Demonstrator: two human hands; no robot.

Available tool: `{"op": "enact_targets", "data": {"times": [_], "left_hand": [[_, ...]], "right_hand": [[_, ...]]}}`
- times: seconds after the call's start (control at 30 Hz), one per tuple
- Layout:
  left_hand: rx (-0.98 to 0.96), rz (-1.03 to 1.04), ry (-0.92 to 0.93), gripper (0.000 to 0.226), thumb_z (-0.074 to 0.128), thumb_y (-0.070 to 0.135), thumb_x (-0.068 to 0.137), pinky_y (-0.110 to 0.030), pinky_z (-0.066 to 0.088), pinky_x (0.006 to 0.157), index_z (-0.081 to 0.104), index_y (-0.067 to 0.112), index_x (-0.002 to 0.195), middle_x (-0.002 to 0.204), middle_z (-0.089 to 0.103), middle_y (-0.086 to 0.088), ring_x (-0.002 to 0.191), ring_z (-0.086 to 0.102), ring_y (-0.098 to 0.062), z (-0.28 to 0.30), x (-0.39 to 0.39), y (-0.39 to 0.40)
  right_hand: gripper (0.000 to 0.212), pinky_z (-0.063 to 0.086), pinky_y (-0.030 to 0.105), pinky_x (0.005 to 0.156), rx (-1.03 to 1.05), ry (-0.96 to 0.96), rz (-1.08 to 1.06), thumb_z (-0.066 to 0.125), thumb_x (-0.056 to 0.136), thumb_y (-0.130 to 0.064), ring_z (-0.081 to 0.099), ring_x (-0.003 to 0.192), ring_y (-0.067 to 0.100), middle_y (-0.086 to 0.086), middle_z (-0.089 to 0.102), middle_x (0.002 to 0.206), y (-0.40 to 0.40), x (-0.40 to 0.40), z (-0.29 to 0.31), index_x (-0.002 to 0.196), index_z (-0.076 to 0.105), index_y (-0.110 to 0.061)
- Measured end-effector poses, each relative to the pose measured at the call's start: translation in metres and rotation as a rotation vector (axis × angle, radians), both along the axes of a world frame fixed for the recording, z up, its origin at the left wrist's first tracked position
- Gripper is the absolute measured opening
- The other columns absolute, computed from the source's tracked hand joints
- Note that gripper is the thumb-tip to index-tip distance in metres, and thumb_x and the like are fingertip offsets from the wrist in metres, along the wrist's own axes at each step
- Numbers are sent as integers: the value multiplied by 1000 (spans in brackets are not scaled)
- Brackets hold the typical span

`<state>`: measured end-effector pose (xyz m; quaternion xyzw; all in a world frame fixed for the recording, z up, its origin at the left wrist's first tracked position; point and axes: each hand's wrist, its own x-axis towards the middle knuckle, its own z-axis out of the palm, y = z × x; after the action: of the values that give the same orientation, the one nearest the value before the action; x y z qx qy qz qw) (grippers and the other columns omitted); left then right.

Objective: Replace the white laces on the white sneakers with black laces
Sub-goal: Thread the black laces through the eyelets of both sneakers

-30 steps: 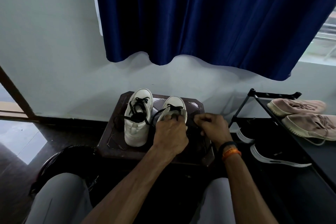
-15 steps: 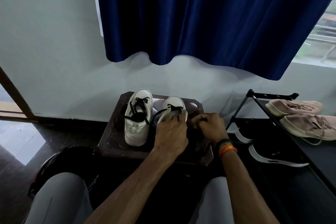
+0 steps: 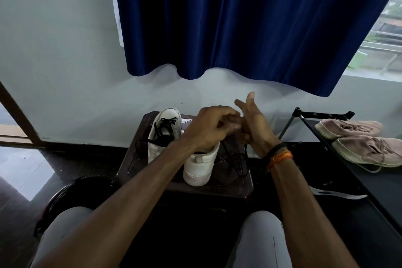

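Two white sneakers stand on a dark brown stool [image 3: 134,165]. The left sneaker [image 3: 166,135] is threaded with black lace and loose ends trail off its side. Only the heel half of the right sneaker [image 3: 201,164] shows, since my left hand [image 3: 208,128] hovers over its front with fingers curled, pinching a black lace [image 3: 238,160]. Right beside it is my right hand [image 3: 255,125], with two fingers pointing up and its lower fingers curled round the same lace. The lace hangs from my hands down onto the stool, to the right of that sneaker.
A black shoe rack [image 3: 309,119] at the right carries a beige pair [image 3: 356,137], with dark shoes with white soles [image 3: 339,194] lower down. A black bin [image 3: 74,193] sits by my left knee. A blue curtain [image 3: 239,17] hangs above on the wall.
Both hands lifted off the right sneaker's toe and rose together above it, pulling the black lace up. My right hand went from a fist to two fingers raised.
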<state>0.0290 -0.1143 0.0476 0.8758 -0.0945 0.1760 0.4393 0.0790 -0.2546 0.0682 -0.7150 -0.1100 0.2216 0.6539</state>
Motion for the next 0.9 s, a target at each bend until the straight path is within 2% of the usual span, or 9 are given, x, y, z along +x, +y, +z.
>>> {"op": "enact_targets", "data": {"times": [0.1,0.17,0.33,0.47,0.53,0.63,0.73,0.83,0.9], "left_hand": [[-67,5,-20,18,74,18,89,-29,58,80,74,14,107,90,76,5,80,70,-1,4,7,0],[-103,28,-32,16,77,15,86,-34,59,80,74,11,101,86,76,3,77,71,-4,3,11,3],[-162,71,-51,17,80,9,80,-35,59,80,74,13,95,85,76,3,79,73,-10,-4,13,4],[-153,65,-53,19,79,6,79,-28,58,76,71,12,96,85,75,4,81,71,-8,-10,12,4],[-147,84,-30,23,79,5,81,-24,56,72,65,12,98,82,75,4,79,70,-8,-12,12,4],[-215,146,-20,27,78,5,83,-20,53,70,58,11,100,80,73,1,77,69,-11,-12,13,7],[-270,213,-8,26,74,3,85,-14,51,67,55,12,100,83,71,-4,76,66,-10,-12,16,13],[-285,262,12,25,74,5,84,-13,49,67,55,15,97,83,70,0,74,64,-8,-13,19,21],[-316,268,23,26,75,5,84,-13,51,67,55,13,97,83,72,-2,75,67,-9,-12,19,25]], "right_hand": [[85,31,19,36,105,37,58,14,92,-79,39,42,6,6,72,117,6,9,-8,152,35,-22],[97,27,20,37,162,47,95,18,86,-87,30,47,10,0,72,102,9,16,-13,148,39,-15],[95,25,20,40,229,87,55,18,84,-87,32,50,9,8,65,134,16,16,-16,156,30,-27],[94,27,20,40,236,107,52,18,84,-88,44,55,10,8,66,133,18,18,-22,156,31,-29],[91,27,21,41,206,98,62,18,85,-87,38,50,9,8,69,126,17,18,-25,155,32,-29],[69,29,23,43,110,-7,67,31,99,-69,35,53,10,3,70,95,12,17,-26,143,50,-20],[30,31,18,44,61,-157,85,50,106,-30,41,54,8,16,63,96,6,18,-28,115,68,-8],[22,33,15,45,7,-277,57,64,98,-18,39,48,4,23,73,96,3,19,-27,103,74,0],[18,38,9,50,-60,-358,50,69,94,-13,49,46,0,18,74,88,1,20,-25,99,76,2]]}}
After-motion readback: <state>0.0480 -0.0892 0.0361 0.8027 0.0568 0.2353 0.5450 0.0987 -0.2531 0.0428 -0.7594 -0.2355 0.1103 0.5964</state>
